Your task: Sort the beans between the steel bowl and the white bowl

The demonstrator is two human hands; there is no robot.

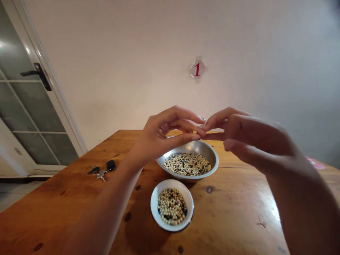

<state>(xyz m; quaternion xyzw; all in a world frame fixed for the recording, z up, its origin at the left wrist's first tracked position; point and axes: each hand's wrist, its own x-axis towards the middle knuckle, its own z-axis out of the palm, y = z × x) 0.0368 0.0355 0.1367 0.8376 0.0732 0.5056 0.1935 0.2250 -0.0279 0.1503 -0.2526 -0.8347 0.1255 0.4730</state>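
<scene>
Wood (pixel 233 198) in a warm orange-brown, marked with dark knots, makes up the surface, which runs up to a plain pale wall (pixel 119 71). Glare whitens its right side, near the right forearm, beside a small scratch-like mark (pixel 261 222). On the wall, a taped-up sign (pixel 197 69) bears a red number 1. Far left stands a white-framed door (pixel 34 106) with greyish glass panes and a black handle (pixel 39 74); pale floor (pixel 18 193) shows below it.

Near the middle of the surface sits a white bowl (pixel 189 198) of mostly pale beads (pixel 172 207) with dark ones among them. Just beyond it, a wider metal bowl (pixel 212 153) holds a similar mix. Keys (pixel 101 175) with a black fob (pixel 111 165) lie to the left, and something pink (pixel 316 163) shows at the far right.

Above the metal bowl, the hands meet at the fingertips. The left hand (pixel 160 132) pinches one pale bead (pixel 195 132) between thumb and fingers; the right hand (pixel 255 138) reaches its fingers to it, thumb apart, and whether they grip anything I cannot tell.
</scene>
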